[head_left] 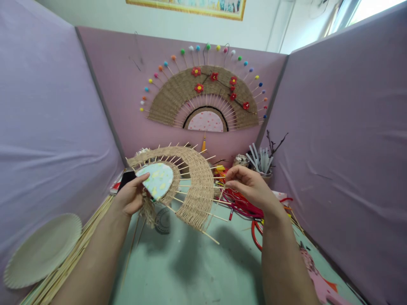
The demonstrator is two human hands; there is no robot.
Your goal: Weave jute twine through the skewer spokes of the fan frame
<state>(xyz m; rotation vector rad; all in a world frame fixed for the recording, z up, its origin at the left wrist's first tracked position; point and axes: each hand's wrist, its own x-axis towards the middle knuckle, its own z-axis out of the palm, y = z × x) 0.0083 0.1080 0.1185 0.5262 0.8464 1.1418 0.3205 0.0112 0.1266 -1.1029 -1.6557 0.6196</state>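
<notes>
A half-round woven fan (199, 182) of tan twine on thin wooden sticks is held up and tilted above the table. My left hand (132, 197) grips it at the padded centre (162, 180), covered in pale blue cloth with yellow patches; the thumb lies on top and the other fingers are hidden beneath. Bare stick ends poke out beyond the outer weave. At these tips on the right, my right hand (246, 184) is closed in a pinch, thumb against forefinger. Whether it grips a stick or a strand of twine cannot be made out.
A finished fan (178, 91) with red flowers and coloured balls hangs on the pink back panel. White sticks (262, 159) stand in a jar. Red cords (241, 203), scissors (256, 235) and a pink glue gun (318, 275) lie right; a plate (43, 250) and long reeds (71, 250) left.
</notes>
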